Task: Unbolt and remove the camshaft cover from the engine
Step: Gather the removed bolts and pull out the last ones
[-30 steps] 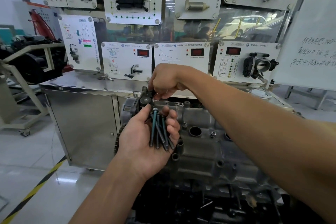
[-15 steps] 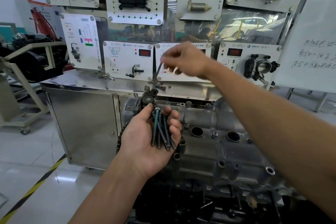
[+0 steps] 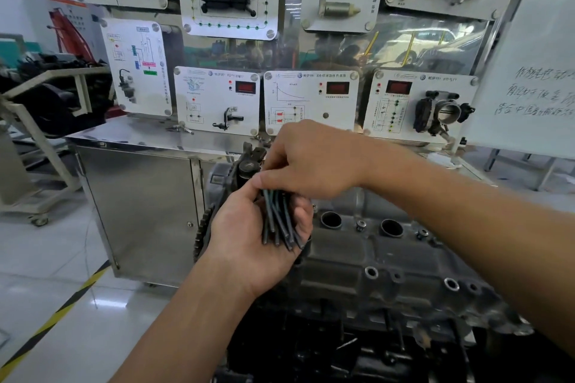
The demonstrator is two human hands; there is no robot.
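Centre frame: the left hand (image 3: 249, 236) lay palm up, its fingers curled round a bundle of long dark steel bolts (image 3: 278, 221), heads uppermost. Touching it from above, the right hand (image 3: 311, 158) had thumb and fingers curled down onto the bolt heads, seemingly pinching one into the bundle, though the contact itself was hidden under the knuckles. The grey cast-aluminium camshaft cover (image 3: 357, 255) sat on the black engine (image 3: 342, 345), lower right of the hands. Done well, that bolt would be laid flat among the others before the right hand let go, with the left closing firmly so none slid out. Small bolt heads beside the cover's round wells looked fitted, so more unbolting probably remained.
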